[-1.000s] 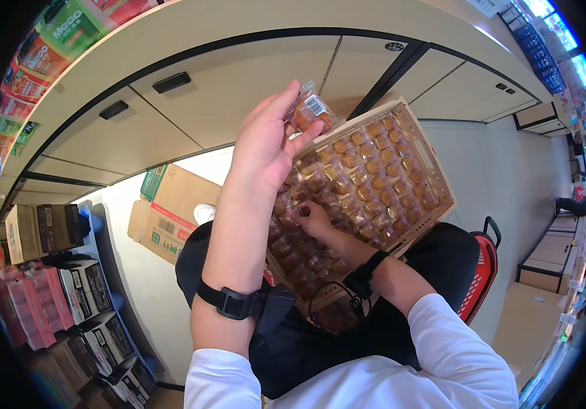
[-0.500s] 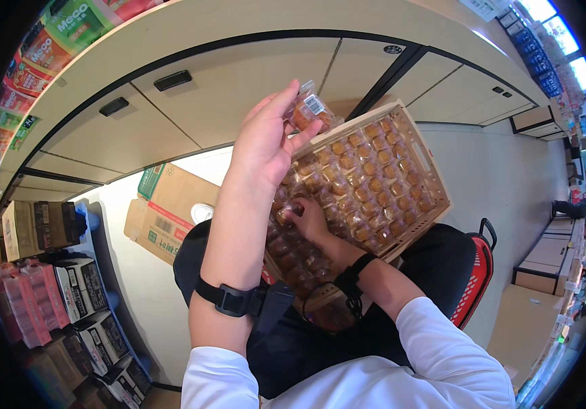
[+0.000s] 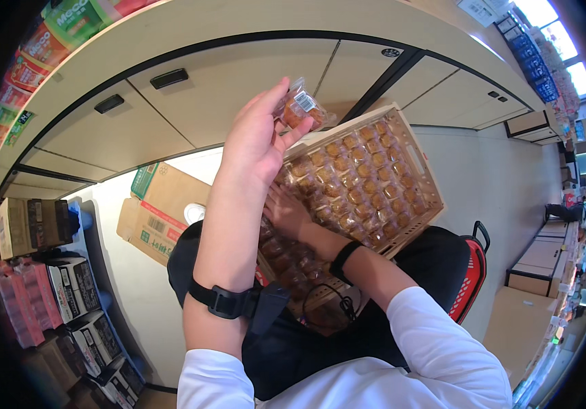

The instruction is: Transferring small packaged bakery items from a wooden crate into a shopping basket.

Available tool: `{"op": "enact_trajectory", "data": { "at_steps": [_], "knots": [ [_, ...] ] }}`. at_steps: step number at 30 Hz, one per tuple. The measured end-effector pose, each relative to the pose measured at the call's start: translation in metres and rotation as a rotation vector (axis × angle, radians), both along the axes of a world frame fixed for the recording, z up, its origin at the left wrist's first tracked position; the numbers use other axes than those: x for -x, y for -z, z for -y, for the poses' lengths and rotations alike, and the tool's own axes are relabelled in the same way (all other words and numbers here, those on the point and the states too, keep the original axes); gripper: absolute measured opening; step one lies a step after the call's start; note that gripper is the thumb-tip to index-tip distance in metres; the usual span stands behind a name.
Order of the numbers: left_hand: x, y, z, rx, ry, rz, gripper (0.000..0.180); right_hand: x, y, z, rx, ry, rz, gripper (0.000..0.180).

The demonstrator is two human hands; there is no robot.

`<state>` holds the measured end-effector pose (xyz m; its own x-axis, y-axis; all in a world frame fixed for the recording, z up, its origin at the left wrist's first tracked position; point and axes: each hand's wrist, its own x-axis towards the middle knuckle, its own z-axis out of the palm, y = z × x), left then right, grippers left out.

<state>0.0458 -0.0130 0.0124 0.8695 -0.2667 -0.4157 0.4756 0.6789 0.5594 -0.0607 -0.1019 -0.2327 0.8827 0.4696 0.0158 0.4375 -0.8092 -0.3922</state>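
My left hand (image 3: 255, 133) is raised over the far left edge of a wooden crate. Its fingers and thumb close around a clear-wrapped small brown cake (image 3: 300, 112) with a white barcode label. The crate (image 3: 421, 146) rests tilted across my lap, lined with rows of similar wrapped cakes (image 3: 358, 170). Lower down, my right hand (image 3: 287, 213) lies on the cakes at the crate's left side. Its fingers look stretched out, and nothing shows in them; the fingertips are partly hidden by my left forearm.
Beige cabinets (image 3: 238, 82) with black handles stand ahead. A flattened cardboard box (image 3: 163, 211) lies on the floor at left, near a white shoe (image 3: 195, 213). Stacked cartons (image 3: 78, 290) line the left side. A red basket (image 3: 471, 279) is by my right leg.
My right hand has shifted left and its pinched fingers have straightened over the cakes. My left hand, still gripping the wrapped cake, has moved slightly left.
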Motion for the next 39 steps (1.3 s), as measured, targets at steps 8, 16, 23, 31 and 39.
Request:
{"op": "enact_trajectory", "data": {
  "at_steps": [8,16,23,31,39],
  "knots": [
    [0.001,-0.003,-0.004,-0.004,-0.012,0.022,0.022,-0.003,0.002,-0.014,0.07,-0.021,0.047,0.058],
    [0.0,-0.005,-0.007,-0.021,-0.004,0.024,0.021,0.011,0.004,-0.021,-0.33,0.466,0.036,0.052],
    [0.0,-0.008,-0.012,0.006,-0.025,0.041,0.023,-0.001,0.007,0.002,-0.738,0.829,-0.279,0.042],
    [0.0,-0.004,-0.012,0.013,-0.035,0.046,0.022,-0.009,-0.012,0.009,-0.724,0.56,-0.423,0.019],
    [0.0,-0.007,-0.012,0.02,-0.037,0.058,0.023,-0.033,-0.007,0.018,-0.874,0.544,-0.338,0.013]
  ]
}}
